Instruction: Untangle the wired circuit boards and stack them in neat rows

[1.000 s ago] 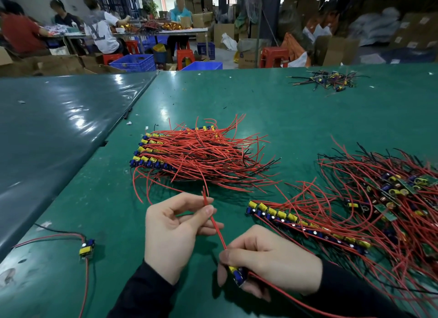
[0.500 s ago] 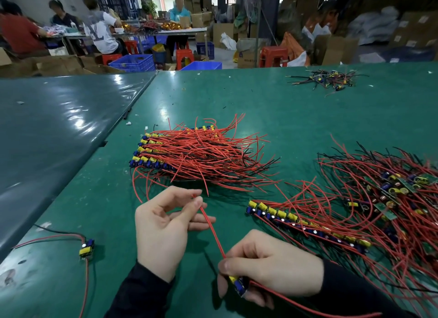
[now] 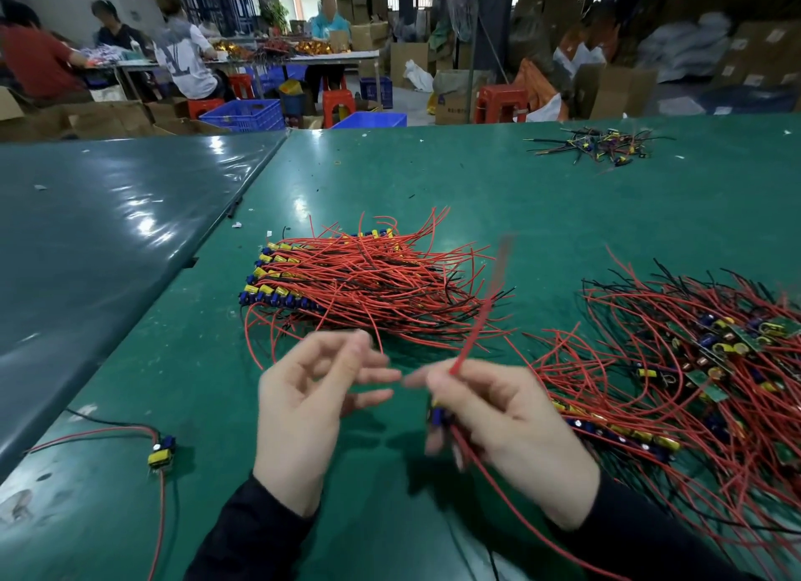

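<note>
Right hand (image 3: 498, 424) grips a wired circuit board (image 3: 438, 416) low in the fist, its red wire (image 3: 477, 320) rising blurred between the fingers, apparently untouched by the left hand (image 3: 312, 398), which hovers beside it with loosely spread fingers holding nothing, while the stacked rows (image 3: 346, 281) lie beyond on the green table (image 3: 520, 199)

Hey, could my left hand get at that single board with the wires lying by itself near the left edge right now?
Probably yes. The left hand is open and holds nothing, and only bare green table lies between it and the lone board.
</note>
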`<action>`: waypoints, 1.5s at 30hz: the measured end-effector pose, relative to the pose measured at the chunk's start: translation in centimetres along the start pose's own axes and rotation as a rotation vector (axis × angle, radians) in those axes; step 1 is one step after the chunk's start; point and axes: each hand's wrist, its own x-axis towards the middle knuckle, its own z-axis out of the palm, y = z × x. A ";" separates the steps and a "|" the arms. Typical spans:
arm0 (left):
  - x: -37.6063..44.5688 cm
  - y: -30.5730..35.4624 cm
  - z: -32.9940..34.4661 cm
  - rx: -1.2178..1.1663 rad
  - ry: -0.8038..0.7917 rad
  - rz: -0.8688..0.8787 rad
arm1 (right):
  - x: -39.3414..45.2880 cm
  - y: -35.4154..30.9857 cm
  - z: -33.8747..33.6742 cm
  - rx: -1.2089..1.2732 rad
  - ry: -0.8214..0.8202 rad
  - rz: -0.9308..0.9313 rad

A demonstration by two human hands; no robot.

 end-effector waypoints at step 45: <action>-0.5 -0.6 0.1 -0.144 -0.498 -0.849 | 1.0 0.0 -1.2 0.049 0.091 0.069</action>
